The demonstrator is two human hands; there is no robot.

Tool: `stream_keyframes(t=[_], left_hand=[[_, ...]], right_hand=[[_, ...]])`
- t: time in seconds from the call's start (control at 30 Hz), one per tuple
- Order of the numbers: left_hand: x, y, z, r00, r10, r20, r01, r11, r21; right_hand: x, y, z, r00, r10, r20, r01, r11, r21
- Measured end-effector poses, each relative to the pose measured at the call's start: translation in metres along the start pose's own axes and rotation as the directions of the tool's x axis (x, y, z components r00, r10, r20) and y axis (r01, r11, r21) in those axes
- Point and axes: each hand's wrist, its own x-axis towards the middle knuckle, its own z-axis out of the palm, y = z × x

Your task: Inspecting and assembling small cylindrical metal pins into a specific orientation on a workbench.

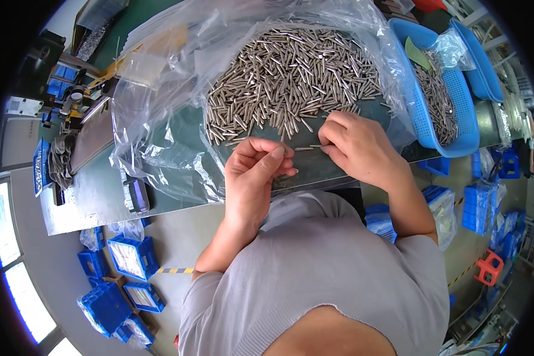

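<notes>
A large heap of small metal pins is spread over a clear plastic sheet on the green table. At the heap's near edge my left hand is closed, thumb pressed against the index finger, and a metal pin's tip seems to poke up from that pinch. My right hand is closed just right of it. From its fingertips a thin metal pin points left toward my left hand. The inner fingers of the right hand are partly hidden by its back.
To the right, a blue plastic basket contains more pins and a green slip. A second blue basket is beside it. A phone-like device lies near the table's front edge. Blue crates and a red stool stand on the floor.
</notes>
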Motion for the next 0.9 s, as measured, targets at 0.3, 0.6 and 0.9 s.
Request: stream_keyframes(t=[0.3,0.6,0.9], left_hand=[[0.000,-0.001,0.002,0.994,-0.088,0.058,0.092,0.993,-0.075],[-0.002,-0.001,0.007,0.984,-0.133,0.116,0.146,0.982,-0.117],[-0.003,-0.002,0.002,0.993,-0.091,0.077,0.099,0.990,-0.099]], right_hand=[[-0.005,-0.001,0.001,0.981,0.168,-0.096,-0.107,0.882,0.458],[-0.001,-0.022,0.024,0.942,0.325,-0.082,-0.019,0.295,0.955],[0.000,-0.026,0.036,0.939,0.181,-0.291,0.091,0.686,0.722]])
